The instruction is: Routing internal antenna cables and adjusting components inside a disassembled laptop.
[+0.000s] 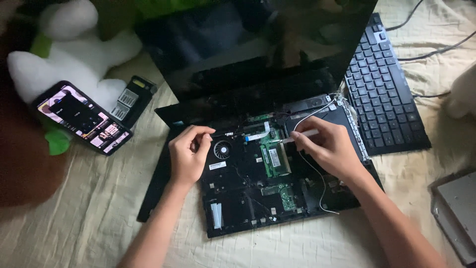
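An opened black laptop [248, 198] lies on a cream cloth with its keyboard removed and its boards bare. My left hand [188, 154] rests on the left side of the base, fingers curled next to the round cooling fan [222, 149], pinching at a thin cable. My right hand [329, 146] holds a small light-handled screwdriver [302, 135], its tip pointing left at the green memory board [274, 156]. A thin white wire [317, 173] loops under that hand. The dark screen [248, 44] stands tilted up behind.
The detached black keyboard [384, 87] lies at the right with cables behind it. A lit phone [83, 118] and a small black battery-like part [131, 101] lie at the left beside a white plush toy [74, 54]. A grey panel [458, 208] sits at the lower right.
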